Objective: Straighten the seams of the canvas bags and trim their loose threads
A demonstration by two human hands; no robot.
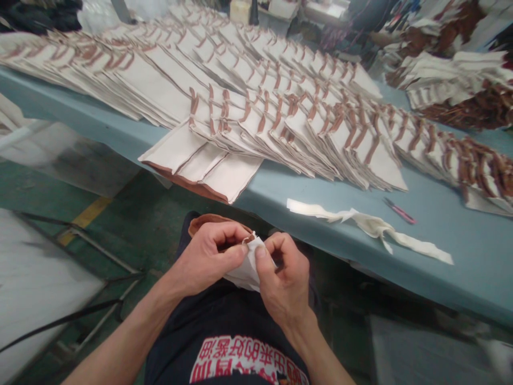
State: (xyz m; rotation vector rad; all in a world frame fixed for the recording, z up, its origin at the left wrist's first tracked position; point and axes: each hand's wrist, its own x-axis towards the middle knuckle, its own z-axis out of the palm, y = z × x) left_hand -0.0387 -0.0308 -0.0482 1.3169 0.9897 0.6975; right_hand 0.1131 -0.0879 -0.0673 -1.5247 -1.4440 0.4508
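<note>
1. Thumb and forefinger of the left hand [212, 255] are closed on the brown-and-white edge of a cloth piece [242, 275]; the other fingers are partly hidden.
2. The right hand [285, 272] is clamped on the same piece, just beside the left, its thumb pressed on the white cloth and its fingers curled.
3. The cloth piece is held over the person's lap, off the worktop [276, 187] and just short of its front edge; a brown band on it shows behind the left hand.
4. Below the hands is a dark shirt [248, 358] with red and white lettering.
5. Ahead, a white panel [200, 158] lies across the worktop's front edge, its brown border hanging past it.
6. To the right, near the front edge, lie a crumpled white strip [374, 224] and, just beyond it, pink-handled snips [401, 210].
7. Behind these, overlapping rows of brown-trimmed white cloth [296, 117] run from the worktop's left end toward its right.
8. Toward the far right corner sits a heap of brown and white cloth [452, 80], its details blurred.
</note>
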